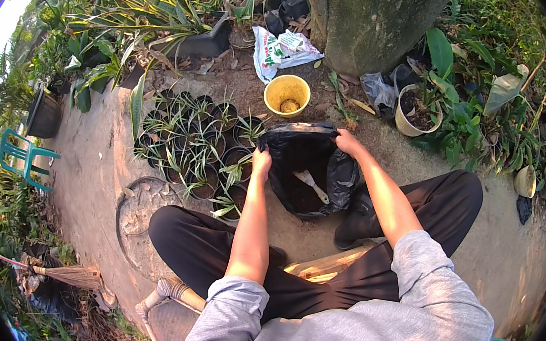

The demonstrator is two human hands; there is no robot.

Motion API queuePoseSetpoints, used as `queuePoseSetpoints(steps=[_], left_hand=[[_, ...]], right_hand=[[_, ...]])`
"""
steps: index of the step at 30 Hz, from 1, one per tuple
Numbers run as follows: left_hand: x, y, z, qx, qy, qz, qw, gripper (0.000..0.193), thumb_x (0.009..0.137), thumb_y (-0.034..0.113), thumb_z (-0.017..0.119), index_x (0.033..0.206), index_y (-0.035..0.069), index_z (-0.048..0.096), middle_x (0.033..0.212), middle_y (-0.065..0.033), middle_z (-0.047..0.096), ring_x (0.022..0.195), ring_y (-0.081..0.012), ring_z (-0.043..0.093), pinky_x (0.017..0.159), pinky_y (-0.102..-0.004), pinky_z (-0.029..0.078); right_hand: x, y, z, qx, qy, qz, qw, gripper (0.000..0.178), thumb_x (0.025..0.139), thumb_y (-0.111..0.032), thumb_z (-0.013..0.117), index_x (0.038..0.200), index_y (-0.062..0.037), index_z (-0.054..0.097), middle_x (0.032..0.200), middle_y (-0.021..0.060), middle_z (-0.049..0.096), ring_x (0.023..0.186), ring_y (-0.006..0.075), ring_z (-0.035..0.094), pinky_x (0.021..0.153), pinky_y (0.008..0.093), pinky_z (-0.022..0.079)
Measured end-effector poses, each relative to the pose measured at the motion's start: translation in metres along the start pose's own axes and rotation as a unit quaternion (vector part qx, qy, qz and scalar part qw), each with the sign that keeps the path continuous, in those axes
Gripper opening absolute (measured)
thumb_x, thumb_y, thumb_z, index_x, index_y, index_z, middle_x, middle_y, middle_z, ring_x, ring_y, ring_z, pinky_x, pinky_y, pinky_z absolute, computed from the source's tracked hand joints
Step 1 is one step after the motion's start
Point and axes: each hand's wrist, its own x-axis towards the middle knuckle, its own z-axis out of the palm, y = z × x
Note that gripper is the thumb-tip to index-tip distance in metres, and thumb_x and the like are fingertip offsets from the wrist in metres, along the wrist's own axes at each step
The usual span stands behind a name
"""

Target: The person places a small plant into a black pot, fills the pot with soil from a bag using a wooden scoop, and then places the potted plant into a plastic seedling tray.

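Note:
Between my knees stands a black plastic bag [344, 179] with its mouth spread wide. Dark soil [296, 198] lies inside, and a pale scoop-like tool [311, 185] rests on it, tilted. My left hand [261, 161] grips the bag's rim on the left, fingers closed over the plastic. On the opposite side, my right hand [348, 143] pinches the rim as well. A yellow bucket [287, 96] sits just beyond the bag, with some brown residue at its bottom. To the left of my left hand are several black pots [204, 181] with spiky green seedlings.
A white printed sack [280, 51] lies behind the bucket, beside a thick tree trunk [389, 12]. A cream pot [407, 116] leans at right near leafy plants. Far left are a teal plastic chair [22, 160] and a broom [74, 274]. Under me is a wooden seat [326, 266].

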Motion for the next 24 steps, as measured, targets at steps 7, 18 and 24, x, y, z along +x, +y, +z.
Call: queuePoseSetpoints(steps=[7, 18, 24], left_hand=[[-0.02, 0.019, 0.003, 0.074, -0.125, 0.131, 0.981, 0.06, 0.073, 0.017, 0.082, 0.126, 0.0, 0.058, 0.112, -0.0148, 0.069, 0.099, -0.0248, 0.067, 0.088, -0.0376, 0.052], [-0.01, 0.016, 0.011, 0.015, -0.052, 0.086, 0.995, 0.024, 0.091, 0.01, 0.058, 0.111, 0.0, 0.065, 0.102, -0.0122, 0.07, 0.096, -0.0237, 0.063, 0.085, -0.0362, 0.047], [0.012, -0.005, 0.007, -0.125, -0.126, 0.05, 0.983, 0.029, 0.09, 0.009, 0.058, 0.118, 0.002, 0.061, 0.107, -0.0107, 0.068, 0.099, -0.0221, 0.061, 0.089, -0.0345, 0.047]], right_hand=[[-0.024, -0.006, -0.007, -0.092, -0.058, -0.117, 0.987, 0.053, 0.075, -0.032, 0.081, 0.115, -0.0016, 0.065, 0.108, 0.0117, 0.071, 0.104, 0.0225, 0.065, 0.093, 0.036, 0.047], [0.006, 0.018, 0.006, 0.044, -0.071, -0.034, 0.996, 0.028, 0.088, -0.014, 0.064, 0.113, -0.0004, 0.066, 0.106, 0.0065, 0.069, 0.099, 0.0176, 0.057, 0.091, 0.0343, 0.042], [0.004, 0.013, 0.013, 0.087, -0.05, -0.019, 0.995, 0.031, 0.09, -0.013, 0.062, 0.117, 0.003, 0.063, 0.113, 0.0055, 0.067, 0.104, 0.0177, 0.057, 0.094, 0.0341, 0.041]])
